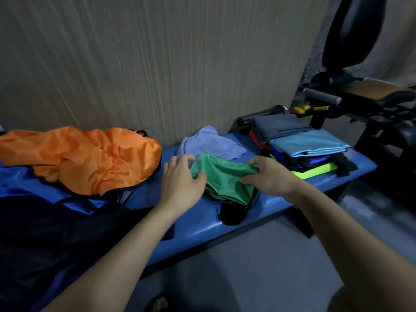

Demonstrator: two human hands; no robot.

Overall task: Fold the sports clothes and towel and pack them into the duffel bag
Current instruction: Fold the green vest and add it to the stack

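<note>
A shiny green garment (221,179) lies bunched on the blue bench (225,226), over a black piece (231,213) that hangs at the front edge. My left hand (180,183) grips its left end, and my right hand (267,176) pinches its right end. Behind it lies a crumpled pale lilac towel (209,143). To the right stands a stack of folded clothes (304,147), grey and light blue on top, neon yellow at the bottom. The duffel bag (78,158), blue and black with an orange lining, lies open on the left.
A wood-grain wall (157,64) runs close behind the bench. Black gym equipment (360,91) with padded rollers and a yellow-handled pin stands at the right. A black bottle (261,118) lies behind the stack. Grey floor spreads below the bench.
</note>
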